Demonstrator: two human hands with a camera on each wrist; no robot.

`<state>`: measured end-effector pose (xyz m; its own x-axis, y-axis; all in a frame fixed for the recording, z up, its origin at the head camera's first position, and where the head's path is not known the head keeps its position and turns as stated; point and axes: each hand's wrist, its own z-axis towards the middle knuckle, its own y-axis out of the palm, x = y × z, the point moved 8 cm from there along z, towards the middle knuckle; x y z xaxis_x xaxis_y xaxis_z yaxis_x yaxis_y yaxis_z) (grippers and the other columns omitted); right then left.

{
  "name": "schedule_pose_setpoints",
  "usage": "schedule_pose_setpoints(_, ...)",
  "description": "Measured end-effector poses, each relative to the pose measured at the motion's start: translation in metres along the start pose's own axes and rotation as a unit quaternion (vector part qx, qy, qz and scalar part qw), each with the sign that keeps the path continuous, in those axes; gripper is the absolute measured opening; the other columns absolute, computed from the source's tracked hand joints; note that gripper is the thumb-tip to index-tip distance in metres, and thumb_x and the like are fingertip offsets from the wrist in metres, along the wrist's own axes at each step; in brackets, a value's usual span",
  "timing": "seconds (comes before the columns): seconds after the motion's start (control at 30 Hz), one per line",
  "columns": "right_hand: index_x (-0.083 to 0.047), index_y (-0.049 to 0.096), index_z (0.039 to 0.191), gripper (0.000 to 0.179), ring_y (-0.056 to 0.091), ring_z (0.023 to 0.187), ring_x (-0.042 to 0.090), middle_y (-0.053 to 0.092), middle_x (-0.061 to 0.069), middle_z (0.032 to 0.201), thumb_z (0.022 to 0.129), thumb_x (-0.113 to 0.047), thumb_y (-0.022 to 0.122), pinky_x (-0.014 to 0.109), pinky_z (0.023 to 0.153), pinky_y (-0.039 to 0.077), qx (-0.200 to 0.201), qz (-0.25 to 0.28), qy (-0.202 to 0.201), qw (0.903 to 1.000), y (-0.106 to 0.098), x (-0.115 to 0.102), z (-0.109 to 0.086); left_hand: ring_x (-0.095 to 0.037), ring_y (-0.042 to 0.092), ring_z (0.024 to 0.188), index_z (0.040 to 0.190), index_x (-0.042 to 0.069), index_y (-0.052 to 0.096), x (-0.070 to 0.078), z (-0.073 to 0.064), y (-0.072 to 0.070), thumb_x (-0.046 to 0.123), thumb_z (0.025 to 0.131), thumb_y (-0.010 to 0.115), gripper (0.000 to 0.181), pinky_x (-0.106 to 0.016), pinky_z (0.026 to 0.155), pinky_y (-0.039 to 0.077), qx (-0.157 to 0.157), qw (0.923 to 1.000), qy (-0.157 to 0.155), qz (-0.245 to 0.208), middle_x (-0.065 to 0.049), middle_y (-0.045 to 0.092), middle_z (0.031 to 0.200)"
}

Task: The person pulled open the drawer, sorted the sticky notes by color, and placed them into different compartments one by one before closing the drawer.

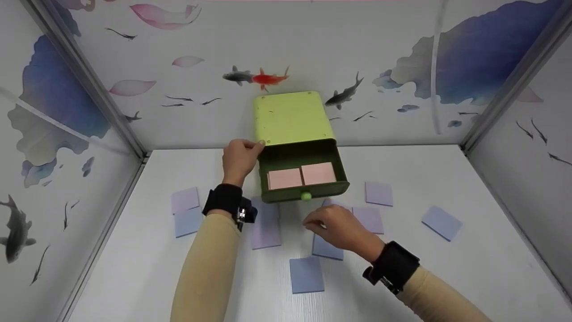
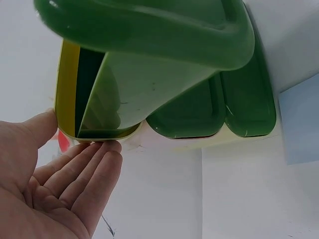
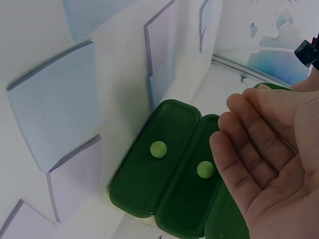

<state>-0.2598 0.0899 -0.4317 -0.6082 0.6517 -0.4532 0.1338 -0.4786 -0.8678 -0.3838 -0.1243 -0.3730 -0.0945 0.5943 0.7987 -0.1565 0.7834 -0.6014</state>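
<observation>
A small yellow-green drawer cabinet (image 1: 292, 118) with dark green drawers stands by the back wall. Its top drawer (image 1: 295, 154) is pulled out, with pink sticky-note pads (image 1: 284, 179) lying inside at the front. My left hand (image 1: 239, 161) holds the cabinet's upper left front corner, thumb on top and fingers against the side. Just in front of the drawer and its round knob (image 1: 306, 196), my right hand (image 1: 339, 226) hovers with loosely bent fingers, holding nothing. The two lower drawers (image 3: 154, 154) appear closed in the right wrist view.
Blue and purple sticky-note pads lie about the white table: a blue pad (image 1: 306, 275) at the front, a blue pad (image 1: 442, 223) at the right, a purple pad (image 1: 379, 193), and a purple pad (image 1: 185, 200) at the left. Patterned walls (image 1: 380, 53) enclose the table.
</observation>
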Motion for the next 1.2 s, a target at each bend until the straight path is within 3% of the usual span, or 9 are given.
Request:
schedule_pose_setpoints(0.27,-0.014,0.075,0.103,0.016,0.063,0.073,0.004,0.073,-0.005,0.084,0.095,-0.024,0.064,0.024,0.068,0.052,0.034,0.058,0.085,0.9942,-0.002,0.02,0.004,-0.025,0.067,0.095,0.109,0.006,0.073,0.001,0.0,0.0,0.041,0.093,0.064,0.04,-0.04,0.082,0.053,0.001,1.0,0.001,-0.001,-0.009,0.073,0.104)
schedule_pose_setpoints(0.53,-0.013,0.07,0.103,0.016,0.058,0.068,0.007,0.07,-0.004,0.081,0.095,-0.024,0.065,0.024,0.059,0.047,0.07,0.122,0.144,0.9795,-0.006,0.026,0.011,-0.024,0.067,0.092,0.108,0.006,0.073,0.002,-0.001,-0.001,0.041,0.093,0.064,0.04,-0.039,0.08,0.053,0.003,1.0,0.001,-0.007,-0.009,0.073,0.101)
schedule_pose_setpoints(0.9,-0.013,0.071,0.093,0.023,0.061,0.066,0.011,0.07,-0.003,0.081,0.097,-0.034,0.061,0.028,0.06,0.052,0.092,0.194,0.185,0.9591,-0.005,0.032,0.014,-0.024,0.067,0.091,0.109,0.006,0.073,0.002,-0.001,0.0,0.042,0.093,0.063,0.04,-0.039,0.08,0.053,0.001,1.0,-0.001,-0.001,-0.009,0.073,0.102)
schedule_pose_setpoints(1.2,-0.015,0.07,0.088,0.024,0.056,0.065,0.01,0.071,-0.002,0.077,0.096,-0.036,0.061,0.028,0.058,0.045,0.125,0.175,0.184,0.9591,-0.009,0.027,0.015,-0.024,0.066,0.093,0.109,0.006,0.073,0.001,-0.002,0.0,0.041,0.093,0.063,0.04,-0.039,0.081,0.053,0.002,1.0,-0.003,-0.005,-0.009,0.072,0.103)
